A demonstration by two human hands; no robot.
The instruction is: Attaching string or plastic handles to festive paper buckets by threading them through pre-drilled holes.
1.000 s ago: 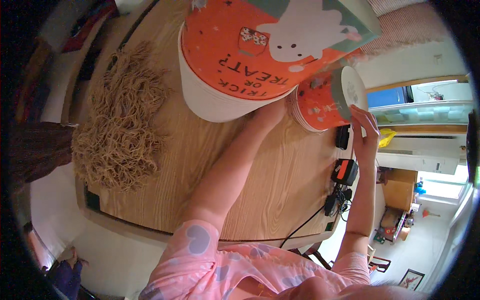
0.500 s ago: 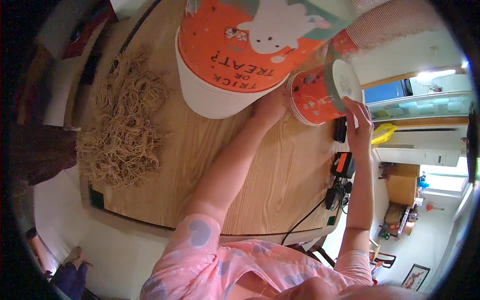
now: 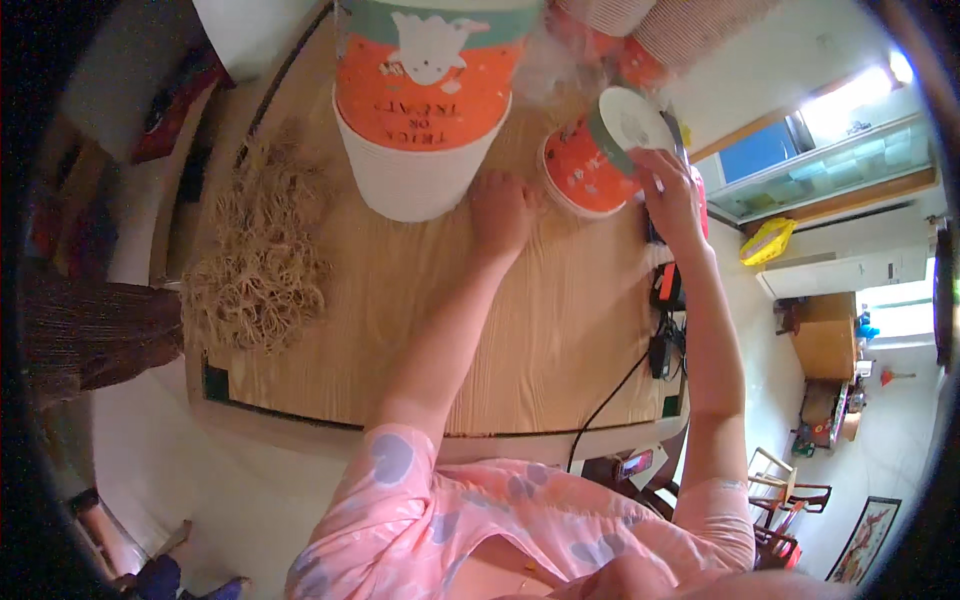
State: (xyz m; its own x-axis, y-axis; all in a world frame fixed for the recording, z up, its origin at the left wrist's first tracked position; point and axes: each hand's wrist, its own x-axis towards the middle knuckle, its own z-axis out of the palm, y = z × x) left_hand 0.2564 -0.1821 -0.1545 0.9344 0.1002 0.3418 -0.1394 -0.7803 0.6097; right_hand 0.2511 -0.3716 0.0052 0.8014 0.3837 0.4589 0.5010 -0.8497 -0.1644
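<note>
A tall nested stack of orange, teal and white paper buckets (image 3: pixel 432 105), printed with a white ghost, stands on the table's far side. My left hand (image 3: pixel 502 212) rests on the tabletop right of its base, fingers curled; whatever they may hold is hidden. Further right is a shorter orange bucket stack (image 3: pixel 582 170) with a teal band and a pale round end facing up. My right hand (image 3: pixel 668 192) has its fingers closed at the edge of that round end.
Tangled brown twine or shredded fibre (image 3: pixel 260 260) covers the left of the wooden table (image 3: pixel 400 330). Black adapters and cables (image 3: pixel 664 350) lie along the right edge. More orange buckets (image 3: pixel 640 60) stand at the back. A phone (image 3: pixel 636 463) is by the near edge.
The view has shifted, so both bucket stacks look smaller and farther off. My left hand now shows more fully beside the tall stack. My right hand stays at the shorter stack's top.
</note>
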